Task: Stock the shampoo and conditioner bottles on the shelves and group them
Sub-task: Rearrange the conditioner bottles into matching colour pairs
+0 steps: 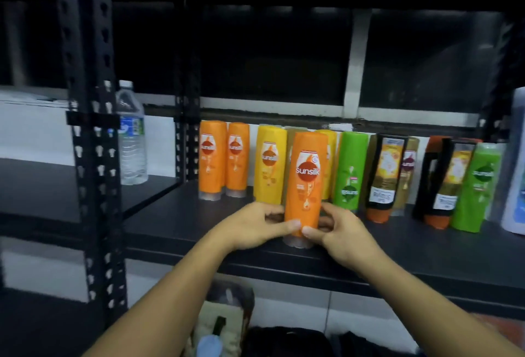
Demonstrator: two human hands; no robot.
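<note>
Head view: orange Sunsilk bottle (305, 186), cap-down on shelf (199, 231); left hand (255, 226), right hand (338, 231) pinch lower body. Likely rigid, glossy, slippery plastic; grip mid-body.

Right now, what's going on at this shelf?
A person grips an orange bottle with the left hand and the right hand, thumbs on its front. It is upright, cap down, near the front of the shelf. It sits ahead of the yellow bottles, apart from the orange pair at the row's left end. Further right stand green bottles and dark bottles.
</note>
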